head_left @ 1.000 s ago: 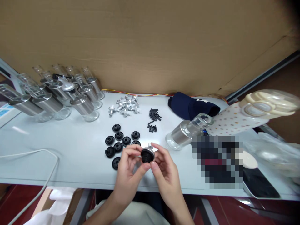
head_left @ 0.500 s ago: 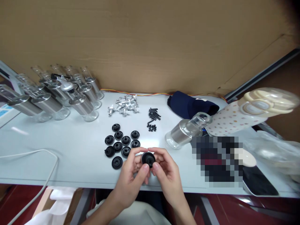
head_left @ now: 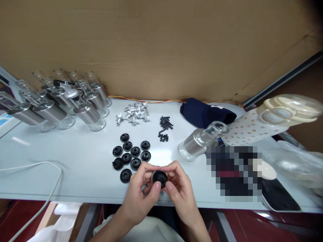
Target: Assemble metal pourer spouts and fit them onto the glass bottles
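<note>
Between my two hands is a round black stopper (head_left: 159,177), tilted so its stepped face shows. My left hand (head_left: 143,190) grips its left side with thumb and fingers. On its right side, my right hand (head_left: 178,188) holds it the same way. Just left of my hands lie several similar black stoppers (head_left: 135,152) on the table. Farther back rest a pile of silver pourer spouts (head_left: 136,112), several thin black tubes (head_left: 166,123) and small black rings (head_left: 163,137).
Glass bottles with metal sleeves (head_left: 87,112) stand at the left, one capped with a spout. At the right are another bottle (head_left: 194,144), a navy cap (head_left: 207,112), a dotted tumbler (head_left: 254,129) and a phone (head_left: 280,195). A white cable (head_left: 59,174) crosses the left side.
Both hands have moved slightly toward me with the black stopper still between them. The fingertips now meet closer over its top edge. Other things lie as before.
</note>
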Available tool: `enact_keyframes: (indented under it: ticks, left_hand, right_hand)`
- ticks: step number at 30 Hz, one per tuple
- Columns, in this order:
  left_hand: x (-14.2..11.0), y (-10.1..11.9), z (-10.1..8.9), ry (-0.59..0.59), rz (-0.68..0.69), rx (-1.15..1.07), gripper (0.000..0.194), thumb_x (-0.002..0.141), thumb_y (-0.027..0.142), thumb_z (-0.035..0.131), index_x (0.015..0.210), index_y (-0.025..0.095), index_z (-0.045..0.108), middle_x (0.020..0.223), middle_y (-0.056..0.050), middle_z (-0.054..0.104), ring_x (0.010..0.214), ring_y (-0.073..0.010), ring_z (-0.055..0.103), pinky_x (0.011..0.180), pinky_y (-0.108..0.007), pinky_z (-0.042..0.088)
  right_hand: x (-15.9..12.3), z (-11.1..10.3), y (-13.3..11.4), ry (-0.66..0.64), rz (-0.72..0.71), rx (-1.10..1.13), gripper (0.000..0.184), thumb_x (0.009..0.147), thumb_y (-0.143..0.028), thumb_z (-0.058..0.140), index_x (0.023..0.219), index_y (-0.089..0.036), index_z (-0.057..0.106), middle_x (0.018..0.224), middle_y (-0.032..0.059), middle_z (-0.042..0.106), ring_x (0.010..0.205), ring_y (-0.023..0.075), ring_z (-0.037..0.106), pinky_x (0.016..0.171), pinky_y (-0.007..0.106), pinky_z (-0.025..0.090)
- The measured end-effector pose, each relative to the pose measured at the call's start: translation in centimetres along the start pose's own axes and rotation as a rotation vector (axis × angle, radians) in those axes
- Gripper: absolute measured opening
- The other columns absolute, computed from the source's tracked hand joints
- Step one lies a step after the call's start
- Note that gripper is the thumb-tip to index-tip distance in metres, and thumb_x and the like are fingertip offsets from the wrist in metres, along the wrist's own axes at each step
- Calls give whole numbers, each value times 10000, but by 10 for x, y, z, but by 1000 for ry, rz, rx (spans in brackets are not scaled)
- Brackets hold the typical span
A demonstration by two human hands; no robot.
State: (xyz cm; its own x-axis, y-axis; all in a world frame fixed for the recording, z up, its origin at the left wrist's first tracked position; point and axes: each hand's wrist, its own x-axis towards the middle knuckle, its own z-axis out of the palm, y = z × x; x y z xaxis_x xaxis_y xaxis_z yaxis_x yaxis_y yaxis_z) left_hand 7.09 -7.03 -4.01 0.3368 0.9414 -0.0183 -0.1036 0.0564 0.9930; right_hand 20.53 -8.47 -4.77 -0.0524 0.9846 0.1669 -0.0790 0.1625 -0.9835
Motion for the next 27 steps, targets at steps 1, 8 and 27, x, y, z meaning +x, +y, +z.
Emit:
enact_keyframes:
  ticks: [1,8,27]
  left_hand:
    - [0,-1,0,1,-5,6,367,870,522,548,967,168,530,630,-4,572,508,-74,411,463,-163,312]
    - [1,-4,0,-5,-41,52,268,823,410,586,897,165,506,604,27,491,498,-74,387,469,-175,323]
    - [-2,-12,-2,70,-17,15,169,809,309,589,908,176,559,688,6,531,588,-101,484,508,-171,419]
  right_hand:
    - [0,0,0,1,3,-11,213,929,-443,512,952,-231,521,649,-39,541,555,100,445,501,191,348]
    - [1,-1,0,-30,21,-6,135,910,-354,503,932,-221,506,652,-39,510,552,110,484,479,193,364]
    - [-1,-1,3,38,-25,-193,102,856,-267,545,923,-196,573,634,-45,471,560,114,466,519,212,398]
